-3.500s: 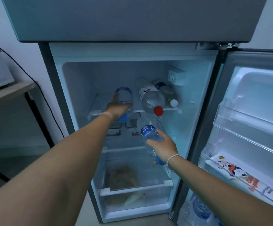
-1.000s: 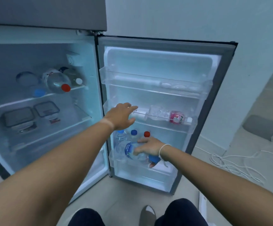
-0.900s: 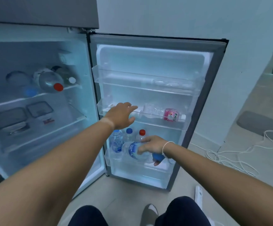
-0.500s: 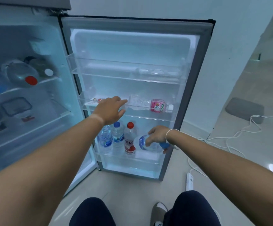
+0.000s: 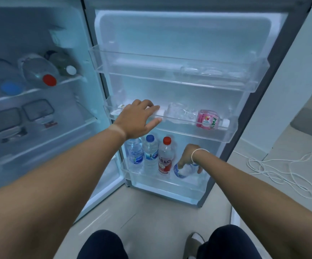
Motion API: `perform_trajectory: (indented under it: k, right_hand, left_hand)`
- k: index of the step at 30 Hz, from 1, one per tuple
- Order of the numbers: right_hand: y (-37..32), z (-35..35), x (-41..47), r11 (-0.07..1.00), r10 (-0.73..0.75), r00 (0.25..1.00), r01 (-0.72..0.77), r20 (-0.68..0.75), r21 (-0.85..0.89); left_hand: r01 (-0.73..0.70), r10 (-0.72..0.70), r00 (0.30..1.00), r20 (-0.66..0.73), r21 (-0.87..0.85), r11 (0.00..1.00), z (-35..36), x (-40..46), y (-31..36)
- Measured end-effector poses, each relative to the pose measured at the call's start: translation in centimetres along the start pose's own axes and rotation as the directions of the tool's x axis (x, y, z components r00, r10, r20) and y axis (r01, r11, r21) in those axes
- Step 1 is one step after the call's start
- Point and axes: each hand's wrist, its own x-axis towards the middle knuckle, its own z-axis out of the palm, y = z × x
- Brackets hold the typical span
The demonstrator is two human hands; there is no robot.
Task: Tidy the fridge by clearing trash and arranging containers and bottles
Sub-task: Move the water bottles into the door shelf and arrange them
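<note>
My right hand (image 5: 189, 156) grips a blue-labelled water bottle (image 5: 183, 170), tilted, low in the bottom door shelf (image 5: 162, 184). To its left stand three upright bottles: two with blue caps (image 5: 136, 153) (image 5: 150, 153) and one with a red cap and red label (image 5: 166, 156). My left hand (image 5: 139, 118) rests with fingers spread on the rim of the middle door shelf (image 5: 203, 132); nothing is gripped in it. On that shelf lie a clear bottle (image 5: 181, 114) and a pink-labelled bottle (image 5: 210, 119) on their sides.
The fridge interior at left holds lying bottles (image 5: 39, 73) on the top shelf and two lidded containers (image 5: 1, 122) (image 5: 37, 110) below. The top door shelf (image 5: 170, 71) holds clear trays. A white cord (image 5: 274, 165) lies on the floor at right.
My view has turned from the fridge interior to the door. My right hand has lowered the water bottle into the bottom door shelf beside the red-capped bottle. My left hand moved from the inner shelf to the middle door shelf.
</note>
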Motion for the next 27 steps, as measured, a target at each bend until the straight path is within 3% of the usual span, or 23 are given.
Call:
perform_trajectory:
  k: [5,16,27]
  right_hand:
    - [-0.1,0.4,2.0,0.999,-0.020,0.999,0.019,-0.038,-0.033]
    - [-1.1,1.3,5.3,0.994,-0.066,0.982,0.050,-0.175,-0.095]
    - [0.1,2.4,7.2,0.974,-0.130,0.933,0.184,-0.335,0.133]
  left_hand:
    - [0.043,-0.047,0.998,-0.052,-0.071,0.997,1.2,-0.2,-0.2]
    - [0.037,-0.042,0.995,-0.095,-0.052,0.998,1.6,0.0,-0.4]
    - [0.050,-0.056,0.993,-0.106,-0.059,0.997,2.0,0.3,-0.2]
